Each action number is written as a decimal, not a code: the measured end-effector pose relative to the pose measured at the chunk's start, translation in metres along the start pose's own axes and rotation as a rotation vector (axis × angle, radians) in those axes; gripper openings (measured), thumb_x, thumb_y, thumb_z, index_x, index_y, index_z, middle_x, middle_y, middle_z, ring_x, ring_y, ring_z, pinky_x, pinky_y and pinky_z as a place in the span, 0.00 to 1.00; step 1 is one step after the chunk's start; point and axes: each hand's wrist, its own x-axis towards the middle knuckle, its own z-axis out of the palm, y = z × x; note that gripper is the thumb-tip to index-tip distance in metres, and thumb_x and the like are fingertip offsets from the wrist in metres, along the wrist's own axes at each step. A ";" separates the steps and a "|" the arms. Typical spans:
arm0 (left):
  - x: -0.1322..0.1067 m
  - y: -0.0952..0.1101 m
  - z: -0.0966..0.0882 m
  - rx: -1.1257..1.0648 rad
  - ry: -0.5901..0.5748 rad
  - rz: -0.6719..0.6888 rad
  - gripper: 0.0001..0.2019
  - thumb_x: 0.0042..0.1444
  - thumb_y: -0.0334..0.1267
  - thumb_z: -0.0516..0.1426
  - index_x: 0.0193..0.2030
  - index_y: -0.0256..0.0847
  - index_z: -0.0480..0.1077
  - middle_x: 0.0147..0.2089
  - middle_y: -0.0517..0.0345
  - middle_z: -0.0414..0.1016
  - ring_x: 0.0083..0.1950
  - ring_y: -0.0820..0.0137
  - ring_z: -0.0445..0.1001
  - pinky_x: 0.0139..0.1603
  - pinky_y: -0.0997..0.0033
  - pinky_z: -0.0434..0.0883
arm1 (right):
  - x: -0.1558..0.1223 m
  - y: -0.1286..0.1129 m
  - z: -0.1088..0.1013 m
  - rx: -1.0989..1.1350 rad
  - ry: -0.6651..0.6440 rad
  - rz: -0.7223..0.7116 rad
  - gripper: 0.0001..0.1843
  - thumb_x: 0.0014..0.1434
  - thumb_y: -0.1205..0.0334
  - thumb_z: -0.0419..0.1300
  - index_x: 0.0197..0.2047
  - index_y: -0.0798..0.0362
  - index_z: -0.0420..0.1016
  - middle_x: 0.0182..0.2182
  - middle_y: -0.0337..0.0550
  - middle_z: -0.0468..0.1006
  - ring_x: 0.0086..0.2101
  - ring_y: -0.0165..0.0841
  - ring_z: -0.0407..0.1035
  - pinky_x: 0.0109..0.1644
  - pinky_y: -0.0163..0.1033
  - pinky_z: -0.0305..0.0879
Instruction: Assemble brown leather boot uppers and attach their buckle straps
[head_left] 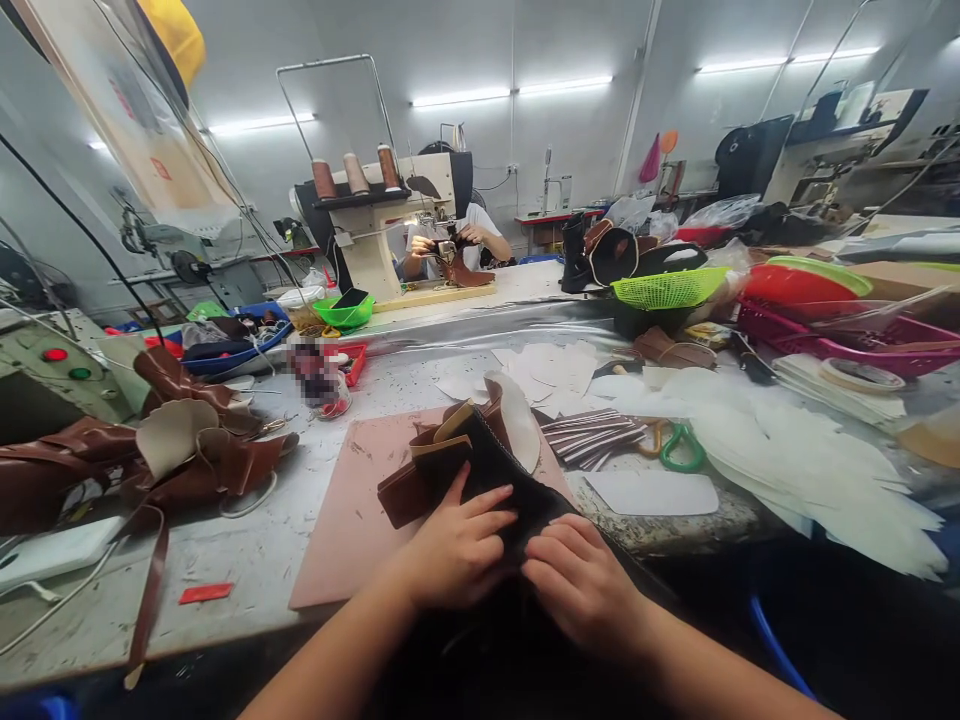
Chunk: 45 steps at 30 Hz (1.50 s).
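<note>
A dark leather piece [491, 460], black on the side facing me, lies over the front edge of the worktable; it looks like a boot upper. Brown flaps [401, 495] stick out at its far left end. My left hand [457, 545] rests on the black side with fingers spread. Close by on the right, my right hand [581, 580] has its fingers curled over the leather and grips it; its fingertips are partly hidden. A pink board [337, 520] lies under the far part of the piece.
Brown leather uppers [225, 465] lie at left near a red scrap [205, 593]. Striped strips [592, 437], green-handled scissors [682, 448] and white cut pieces [810, 460] spread rightward. Behind, a person [484, 235] works at a sewing machine [367, 240]. A green basket [667, 288] stands back right.
</note>
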 end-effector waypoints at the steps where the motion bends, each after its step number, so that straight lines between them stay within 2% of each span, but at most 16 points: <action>1: 0.000 0.000 -0.002 -0.033 -0.029 -0.021 0.10 0.56 0.37 0.55 0.25 0.38 0.68 0.45 0.55 0.77 0.59 0.61 0.65 0.67 0.51 0.29 | -0.001 0.001 0.001 0.008 0.016 -0.030 0.11 0.58 0.76 0.50 0.32 0.55 0.70 0.28 0.42 0.75 0.30 0.32 0.64 0.41 0.41 0.60; 5: 0.003 -0.002 -0.015 -0.170 -0.133 -0.117 0.08 0.54 0.35 0.57 0.25 0.39 0.68 0.47 0.57 0.76 0.61 0.62 0.63 0.67 0.52 0.31 | -0.007 0.012 -0.006 0.033 0.014 -0.186 0.10 0.58 0.76 0.51 0.33 0.56 0.71 0.27 0.41 0.77 0.29 0.31 0.66 0.38 0.39 0.60; 8: 0.007 -0.006 -0.022 -0.278 -0.150 -0.214 0.08 0.55 0.35 0.57 0.25 0.40 0.68 0.48 0.57 0.76 0.60 0.64 0.64 0.67 0.50 0.36 | -0.013 0.013 -0.012 0.040 -0.061 -0.195 0.11 0.59 0.75 0.50 0.32 0.55 0.71 0.27 0.41 0.77 0.28 0.30 0.66 0.36 0.38 0.61; 11: 0.008 -0.009 -0.025 -0.361 -0.145 -0.278 0.11 0.51 0.36 0.61 0.21 0.40 0.66 0.48 0.56 0.76 0.59 0.63 0.65 0.67 0.47 0.38 | -0.014 0.008 -0.014 0.099 -0.144 -0.122 0.12 0.63 0.62 0.50 0.30 0.54 0.69 0.21 0.41 0.72 0.24 0.32 0.63 0.29 0.39 0.59; 13: 0.009 -0.010 -0.023 -0.383 -0.143 -0.285 0.14 0.47 0.39 0.64 0.19 0.39 0.64 0.48 0.57 0.76 0.59 0.61 0.64 0.66 0.46 0.37 | -0.008 0.009 -0.013 0.128 -0.089 -0.035 0.12 0.62 0.57 0.50 0.32 0.55 0.69 0.21 0.42 0.71 0.23 0.32 0.62 0.28 0.39 0.59; 18: 0.007 -0.007 -0.021 -0.452 -0.100 -0.296 0.18 0.37 0.49 0.67 0.19 0.41 0.65 0.46 0.54 0.77 0.59 0.56 0.64 0.66 0.44 0.37 | 0.039 0.025 -0.007 0.128 0.170 0.226 0.06 0.60 0.66 0.51 0.40 0.53 0.68 0.33 0.46 0.73 0.35 0.35 0.68 0.39 0.41 0.65; 21: 0.005 -0.002 -0.021 -0.566 0.033 -0.355 0.22 0.44 0.61 0.59 0.24 0.41 0.68 0.43 0.50 0.78 0.57 0.55 0.67 0.64 0.46 0.49 | 0.066 0.023 -0.008 0.276 -0.023 0.249 0.15 0.59 0.49 0.54 0.30 0.52 0.67 0.27 0.43 0.72 0.29 0.35 0.68 0.33 0.39 0.64; 24: 0.000 0.001 -0.017 -0.606 0.294 -0.500 0.21 0.55 0.57 0.50 0.29 0.41 0.67 0.40 0.50 0.78 0.50 0.61 0.73 0.53 0.56 0.67 | 0.067 0.006 -0.007 0.252 -0.383 0.290 0.24 0.44 0.39 0.64 0.25 0.53 0.67 0.22 0.40 0.72 0.23 0.35 0.67 0.26 0.38 0.62; 26: -0.003 0.002 -0.015 -0.535 0.460 -0.607 0.12 0.59 0.47 0.50 0.33 0.41 0.65 0.44 0.48 0.76 0.49 0.63 0.73 0.49 0.59 0.70 | 0.054 -0.004 -0.001 0.140 -0.544 0.353 0.20 0.40 0.49 0.69 0.30 0.54 0.70 0.26 0.43 0.75 0.26 0.40 0.70 0.28 0.40 0.64; 28: -0.006 -0.001 -0.016 -0.373 0.587 -0.693 0.05 0.58 0.38 0.52 0.40 0.41 0.64 0.51 0.46 0.71 0.54 0.62 0.69 0.54 0.54 0.66 | 0.038 -0.008 0.008 0.075 -0.598 0.408 0.15 0.44 0.62 0.67 0.37 0.54 0.71 0.32 0.46 0.76 0.31 0.43 0.72 0.32 0.42 0.67; 30: -0.008 -0.008 -0.021 -0.156 0.661 -0.829 0.15 0.52 0.34 0.56 0.47 0.41 0.63 0.58 0.44 0.64 0.61 0.57 0.60 0.60 0.46 0.56 | 0.025 -0.005 0.016 0.107 -0.584 0.493 0.16 0.47 0.67 0.63 0.41 0.53 0.69 0.36 0.47 0.76 0.36 0.42 0.72 0.36 0.42 0.68; 32: -0.007 -0.018 -0.030 -0.077 0.609 -1.022 0.26 0.46 0.33 0.61 0.53 0.41 0.61 0.61 0.43 0.60 0.64 0.53 0.55 0.61 0.43 0.51 | 0.021 0.000 0.020 0.209 -0.571 0.638 0.17 0.49 0.66 0.60 0.44 0.51 0.67 0.35 0.44 0.76 0.35 0.39 0.72 0.37 0.40 0.67; 34: -0.003 -0.029 -0.040 -0.214 0.459 -1.146 0.31 0.42 0.34 0.63 0.55 0.41 0.60 0.58 0.43 0.65 0.60 0.52 0.61 0.58 0.46 0.58 | 0.022 0.003 0.022 0.325 -0.595 0.785 0.18 0.49 0.66 0.60 0.45 0.50 0.65 0.30 0.40 0.75 0.32 0.37 0.72 0.35 0.38 0.66; 37: 0.005 -0.042 -0.049 -0.421 0.297 -1.116 0.21 0.40 0.32 0.63 0.44 0.43 0.69 0.42 0.55 0.76 0.45 0.59 0.74 0.48 0.59 0.69 | 0.026 0.002 0.022 0.353 -0.644 0.828 0.07 0.48 0.66 0.59 0.33 0.51 0.66 0.28 0.40 0.74 0.30 0.37 0.70 0.34 0.38 0.63; 41: 0.013 -0.047 -0.047 -0.433 0.336 -1.099 0.06 0.42 0.31 0.60 0.29 0.41 0.68 0.30 0.62 0.75 0.35 0.66 0.74 0.38 0.68 0.70 | 0.014 -0.002 0.026 0.419 -0.599 0.742 0.05 0.55 0.61 0.51 0.28 0.50 0.61 0.24 0.40 0.72 0.27 0.37 0.68 0.31 0.38 0.62; 45: 0.013 -0.042 -0.046 -0.409 0.462 -1.117 0.06 0.44 0.31 0.58 0.25 0.40 0.63 0.28 0.63 0.72 0.32 0.69 0.72 0.35 0.70 0.68 | -0.018 0.003 0.020 0.476 -0.591 0.699 0.09 0.58 0.56 0.49 0.28 0.49 0.62 0.19 0.38 0.71 0.21 0.36 0.67 0.27 0.38 0.63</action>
